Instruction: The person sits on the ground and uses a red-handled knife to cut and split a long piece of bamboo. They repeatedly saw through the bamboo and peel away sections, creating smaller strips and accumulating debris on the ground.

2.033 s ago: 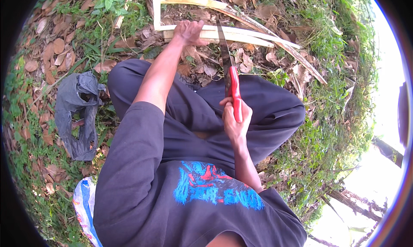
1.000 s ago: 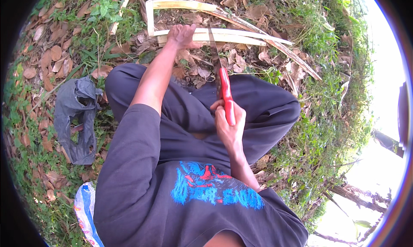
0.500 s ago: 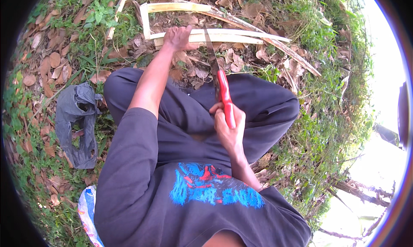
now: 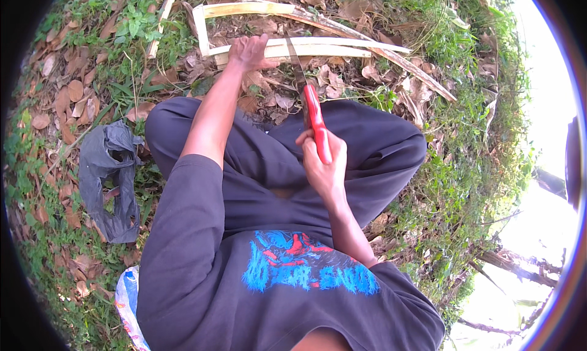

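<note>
I sit cross-legged on leafy ground. My left hand (image 4: 249, 50) reaches forward and presses down on a pale split bamboo strip (image 4: 342, 45) lying across the ground in front of my legs. My right hand (image 4: 324, 164) grips the red handle of a knife (image 4: 313, 116), held over my lap. Its dark blade points forward, the tip close to the strip just right of my left hand. A second, bent pale strip (image 4: 244, 9) lies beyond the first.
A crumpled dark plastic bag (image 4: 110, 177) lies on the grass to my left. A white and blue bag (image 4: 128, 299) sits by my left hip. Dry leaves and grass cover the ground; thin sticks (image 4: 422, 79) run off to the right.
The knife has dropped from a raised position toward the strip, its blade now reaching down near my left hand. My left hand has stayed on the strip.
</note>
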The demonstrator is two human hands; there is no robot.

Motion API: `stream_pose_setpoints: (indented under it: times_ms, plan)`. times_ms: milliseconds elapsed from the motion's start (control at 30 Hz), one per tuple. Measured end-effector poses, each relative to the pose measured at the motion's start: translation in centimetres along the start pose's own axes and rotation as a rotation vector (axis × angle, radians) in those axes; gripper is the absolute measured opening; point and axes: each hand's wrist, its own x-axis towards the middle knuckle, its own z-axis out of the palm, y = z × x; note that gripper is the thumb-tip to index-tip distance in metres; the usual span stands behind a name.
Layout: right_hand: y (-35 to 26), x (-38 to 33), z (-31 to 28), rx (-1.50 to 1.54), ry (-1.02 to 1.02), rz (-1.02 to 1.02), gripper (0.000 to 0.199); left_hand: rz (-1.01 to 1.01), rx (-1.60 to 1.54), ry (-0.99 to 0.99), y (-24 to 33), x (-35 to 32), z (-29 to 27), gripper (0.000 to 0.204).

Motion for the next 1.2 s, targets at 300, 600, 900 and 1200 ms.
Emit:
stream_pose_setpoints:
  times_ms: [300,600,900,1200]
  plan:
    - [0.6,-2.9,-0.1,0.032,-0.011,0.003,0.011,-0.019,-0.008,-0.067,-0.4,0.1,0.6,0.072]
    - [1.4,-1.9,-0.3,0.017,-0.005,0.037,0.014,0.012,0.041,-0.024,-0.3,0.1,0.2,0.072]
    - [1.0,2.2,1.0,-0.038,0.003,-0.118,0.016,0.020,0.056,-0.003,-0.4,0.0,0.6,0.071]
    - [2.0,2.4,0.8,-0.046,0.029,-0.089,0.013,-0.004,0.084,-0.026,-0.4,0.1,1.3,0.077]
